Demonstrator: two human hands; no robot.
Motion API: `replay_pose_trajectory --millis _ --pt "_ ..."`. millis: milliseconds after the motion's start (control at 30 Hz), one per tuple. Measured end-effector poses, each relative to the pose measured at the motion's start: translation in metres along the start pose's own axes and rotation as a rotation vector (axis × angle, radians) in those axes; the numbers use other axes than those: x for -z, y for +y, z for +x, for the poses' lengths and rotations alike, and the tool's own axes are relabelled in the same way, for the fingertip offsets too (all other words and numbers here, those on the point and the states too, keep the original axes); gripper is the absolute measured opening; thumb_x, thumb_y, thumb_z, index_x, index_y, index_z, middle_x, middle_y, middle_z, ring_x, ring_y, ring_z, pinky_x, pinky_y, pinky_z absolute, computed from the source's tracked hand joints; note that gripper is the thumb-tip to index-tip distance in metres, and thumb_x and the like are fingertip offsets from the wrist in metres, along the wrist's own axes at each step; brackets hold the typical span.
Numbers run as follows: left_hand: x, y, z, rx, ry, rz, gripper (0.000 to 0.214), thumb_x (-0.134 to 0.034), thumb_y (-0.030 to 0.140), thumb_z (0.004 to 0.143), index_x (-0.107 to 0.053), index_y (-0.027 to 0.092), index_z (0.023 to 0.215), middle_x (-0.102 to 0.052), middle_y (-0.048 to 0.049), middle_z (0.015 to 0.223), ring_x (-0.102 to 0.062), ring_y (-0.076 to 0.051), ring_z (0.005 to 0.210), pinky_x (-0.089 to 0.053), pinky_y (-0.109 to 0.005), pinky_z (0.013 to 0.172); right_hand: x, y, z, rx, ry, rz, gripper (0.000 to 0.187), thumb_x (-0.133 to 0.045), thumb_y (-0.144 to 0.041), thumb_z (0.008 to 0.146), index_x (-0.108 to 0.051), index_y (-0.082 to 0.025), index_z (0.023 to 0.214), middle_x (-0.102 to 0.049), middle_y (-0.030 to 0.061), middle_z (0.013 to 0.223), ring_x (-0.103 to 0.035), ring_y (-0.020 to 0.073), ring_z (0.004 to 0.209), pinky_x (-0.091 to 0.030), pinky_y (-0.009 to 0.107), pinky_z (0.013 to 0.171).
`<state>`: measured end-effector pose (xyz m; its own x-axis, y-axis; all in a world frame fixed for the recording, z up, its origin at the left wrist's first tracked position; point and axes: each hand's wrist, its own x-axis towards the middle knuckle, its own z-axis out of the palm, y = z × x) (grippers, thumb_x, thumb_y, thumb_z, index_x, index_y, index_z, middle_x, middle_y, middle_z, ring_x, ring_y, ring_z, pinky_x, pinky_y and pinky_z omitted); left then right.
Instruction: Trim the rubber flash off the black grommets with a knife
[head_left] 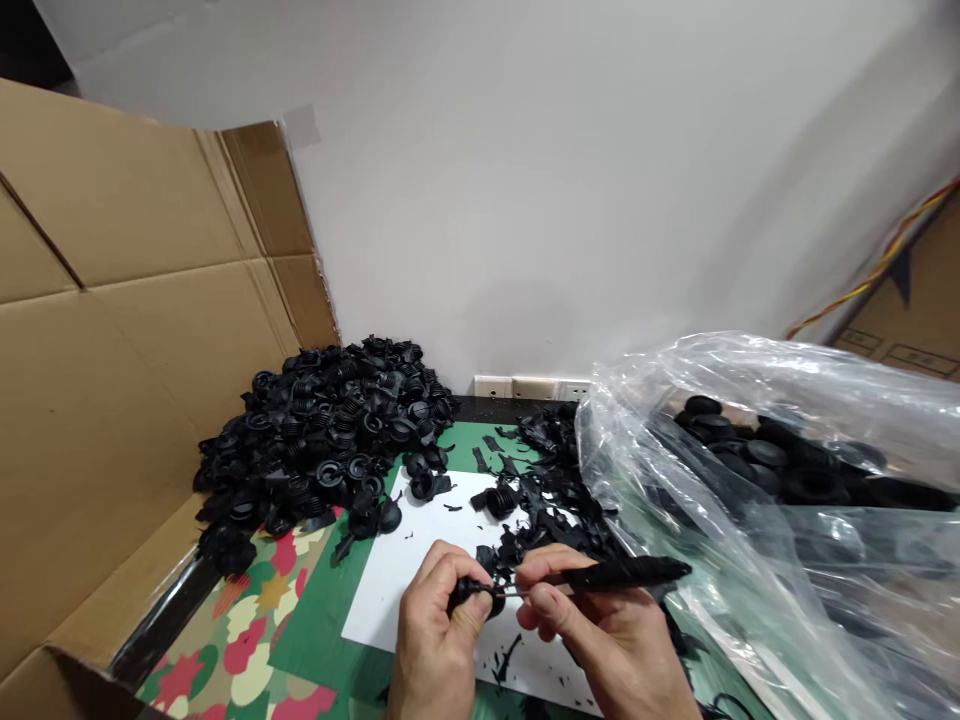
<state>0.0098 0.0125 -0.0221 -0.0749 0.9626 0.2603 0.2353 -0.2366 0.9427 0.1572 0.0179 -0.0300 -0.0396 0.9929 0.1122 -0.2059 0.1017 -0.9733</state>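
My left hand [442,630] is closed around a small black rubber part [466,592], pinched between thumb and fingers above the white sheet [375,610]. Most of that part is hidden by my fingers. In my right hand [600,630] are what look like tweezers [630,573], with a black handle and thin metal prongs. Their tips reach the rubber part; the exact contact is covered by my left thumb. Just beyond my hands, a ribbed black rubber part [501,500] lies on the sheet, and another rubber part [422,484] sits farther left.
A large heap of black rubber parts [322,430] rises at the left, against a cardboard box [135,330]. Black scraps [555,500] cover the green mat [322,630] on the right. A clear plastic bag [720,590] holds more black parts. Wall sockets [534,388] are behind.
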Motion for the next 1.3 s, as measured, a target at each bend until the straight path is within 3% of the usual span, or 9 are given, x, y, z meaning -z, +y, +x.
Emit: replay_pose_trajectory --millis 200,400,467,600,700,767,833,967,1300 --pt "0.001 -0.002 0.000 -0.029 -0.031 0.038 0.014 -0.055 0.010 0.072 -0.062 0.021 0.069 -0.055 0.0000 0.072 -0.052 -0.018 0.070 -0.039 -0.025 0.063 -0.006 -0.007 -0.001 -0.009 0.095 0.053 0.024 -0.074 -0.041 0.068 -0.070 -0.018 0.071 -0.065 0.0024 0.063 -0.060 0.0165 0.052 -0.047 0.026 0.050" --pt "-0.002 -0.001 -0.001 -0.044 0.029 0.036 0.014 -0.055 0.011 0.072 -0.062 0.021 0.068 -0.055 0.0007 0.070 -0.051 -0.017 0.068 -0.038 -0.025 0.061 -0.006 -0.005 -0.002 0.008 0.035 0.041 0.024 -0.071 -0.042 0.072 -0.069 -0.018 0.073 -0.064 0.0022 0.059 -0.061 0.0172 0.052 -0.049 0.026 0.051" --pt "-0.002 -0.002 -0.001 -0.034 0.004 0.051 0.013 -0.055 0.011 0.073 -0.062 0.021 0.068 -0.055 0.0004 0.071 -0.052 -0.018 0.069 -0.038 -0.025 0.062 -0.006 -0.001 -0.002 0.113 0.003 -0.034 0.020 -0.066 -0.038 0.078 -0.068 -0.019 0.073 -0.064 0.0021 0.061 -0.061 0.0165 0.053 -0.049 0.025 0.051" --pt "-0.003 -0.005 -0.004 0.044 -0.073 0.034 0.011 -0.058 0.012 0.072 -0.063 0.020 0.067 -0.055 -0.0001 0.070 -0.052 -0.018 0.067 -0.038 -0.025 0.061 -0.002 0.005 0.001 0.614 -0.063 -0.400 0.015 -0.054 -0.015 0.084 -0.066 -0.020 0.076 -0.064 0.0035 0.068 -0.062 0.0139 0.056 -0.047 0.021 0.050" --pt "-0.005 -0.004 -0.006 0.108 -0.111 -0.079 0.007 -0.061 0.016 0.070 -0.063 0.019 0.065 -0.053 0.0006 0.067 -0.048 -0.016 0.061 -0.036 -0.024 0.056 0.009 0.003 0.006 0.774 0.045 -0.566 0.018 -0.052 -0.006 0.081 -0.064 -0.020 0.085 -0.067 0.0063 0.076 -0.065 0.0160 0.064 -0.051 0.023 0.055" --pt "-0.004 -0.003 -0.005 0.141 -0.099 -0.126 0.005 -0.062 0.021 0.070 -0.064 0.019 0.065 -0.052 0.0008 0.066 -0.045 -0.015 0.059 -0.034 -0.024 0.055 0.017 0.001 0.010 0.666 0.206 -0.524 0.012 -0.056 -0.012 0.081 -0.064 -0.021 0.083 -0.067 0.0054 0.076 -0.064 0.0168 0.062 -0.051 0.025 0.055" --pt "-0.001 -0.003 -0.002 0.172 -0.071 -0.141 0.007 -0.063 0.024 0.070 -0.064 0.018 0.066 -0.052 0.0009 0.065 -0.044 -0.015 0.060 -0.034 -0.024 0.056 0.022 -0.001 0.012 0.414 0.296 -0.427 0.006 -0.061 -0.024 0.081 -0.065 -0.021 0.080 -0.066 0.0033 0.066 -0.061 0.0168 0.053 -0.049 0.026 0.050" --pt "0.004 -0.009 0.001 0.155 -0.032 -0.146 0.007 -0.064 0.025 0.070 -0.066 0.019 0.069 -0.053 0.0007 0.068 -0.046 -0.016 0.064 -0.035 -0.024 0.059 0.019 -0.004 0.013 -0.015 0.256 -0.158 0.028 -0.066 -0.044 0.075 -0.067 -0.017 0.078 -0.064 0.0019 0.051 -0.059 0.0178 0.050 -0.047 0.026 0.049" --pt "0.004 -0.012 -0.002 0.121 -0.012 -0.141 0.005 -0.064 0.022 0.070 -0.068 0.020 0.072 -0.056 -0.0002 0.073 -0.049 -0.017 0.067 -0.037 -0.024 0.061 0.007 -0.006 0.008 -0.124 0.130 0.057 0.035 -0.072 -0.048 0.067 -0.067 -0.014 0.076 -0.063 0.0021 0.049 -0.056 0.0165 0.049 -0.042 0.027 0.051"
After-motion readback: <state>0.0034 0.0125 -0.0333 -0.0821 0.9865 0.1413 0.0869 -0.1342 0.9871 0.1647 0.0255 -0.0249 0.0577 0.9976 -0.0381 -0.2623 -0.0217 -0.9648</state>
